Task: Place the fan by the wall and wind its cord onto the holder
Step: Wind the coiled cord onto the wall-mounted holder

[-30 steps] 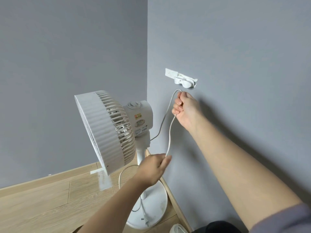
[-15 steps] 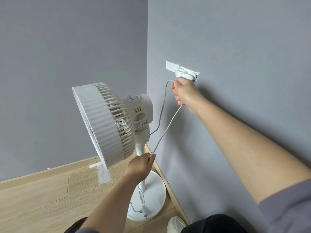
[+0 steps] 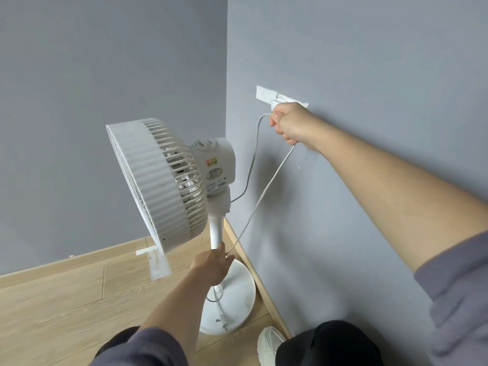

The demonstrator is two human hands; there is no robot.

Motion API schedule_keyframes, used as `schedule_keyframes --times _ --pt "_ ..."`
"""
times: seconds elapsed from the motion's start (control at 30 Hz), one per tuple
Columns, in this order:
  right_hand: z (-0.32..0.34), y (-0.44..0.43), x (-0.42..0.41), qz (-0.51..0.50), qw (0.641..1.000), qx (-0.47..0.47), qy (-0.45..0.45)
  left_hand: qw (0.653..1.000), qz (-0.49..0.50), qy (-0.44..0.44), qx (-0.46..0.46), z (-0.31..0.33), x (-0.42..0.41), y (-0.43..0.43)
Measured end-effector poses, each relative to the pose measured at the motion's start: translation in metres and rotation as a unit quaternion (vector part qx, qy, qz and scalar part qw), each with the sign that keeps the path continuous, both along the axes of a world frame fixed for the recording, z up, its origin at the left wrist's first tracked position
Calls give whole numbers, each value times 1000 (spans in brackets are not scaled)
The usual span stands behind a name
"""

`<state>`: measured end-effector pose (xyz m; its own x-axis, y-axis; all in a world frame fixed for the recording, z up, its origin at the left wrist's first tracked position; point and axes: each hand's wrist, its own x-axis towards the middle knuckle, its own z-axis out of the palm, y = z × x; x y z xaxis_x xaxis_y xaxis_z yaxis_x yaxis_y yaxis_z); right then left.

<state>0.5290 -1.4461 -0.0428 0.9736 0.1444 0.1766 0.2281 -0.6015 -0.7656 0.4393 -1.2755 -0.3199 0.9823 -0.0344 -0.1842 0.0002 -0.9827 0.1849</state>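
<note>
From the head camera I see the fan [image 3: 158, 186] left of centre. It stands upright on its round base in the corner, and the base sits just beside the skirting of the right-hand wall [image 3: 369, 75]. The grille faces left and the motor housing faces the wall.

The holder [image 3: 266, 93] is fixed to that wall, upper right of centre. My right hand [image 3: 290, 125] is raised to it with the knuckles touching its underside, and the fingers are curled tight round the cord [image 3: 264, 194]. One run of cord drops from the fist in a loose curve to the fan's neck. A second run slants straight down to my left hand [image 3: 211, 265], at lower centre in front of the pole. That hand's fingers are closed on the cord, pinching it taut.

Below that hand a short loop of cord lies on the base. The wood floor [image 3: 66, 299] fills the lower left, and a white shoe [image 3: 269, 342] shows at the bottom edge by the skirting.
</note>
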Motion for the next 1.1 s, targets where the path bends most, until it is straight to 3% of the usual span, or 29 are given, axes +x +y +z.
schedule_keyframes --times 0.07,0.2,0.33,0.43,0.6,0.73,1.1 --pt "-1 -1 1 -10 1000 -14 -7 998 7 50 -23 4 4 -6" --pt "2 -8 2 -24 1000 -13 10 977 -8 119 -178 40 16 -24" --pt "6 -12 4 -27 999 -29 26 967 -11 -35 -251 107 28 -49" --pt "12 -13 5 -29 998 -42 23 922 33 -185 -339 155 35 -64" --pt "12 -15 7 -41 996 -81 4 888 49 -288 -354 200 55 -74" --pt "19 -16 8 -42 993 -114 -13 900 29 -299 -317 211 78 -73" --pt "49 -18 40 -54 933 -337 -114 862 64 -314 -392 217 133 -77"
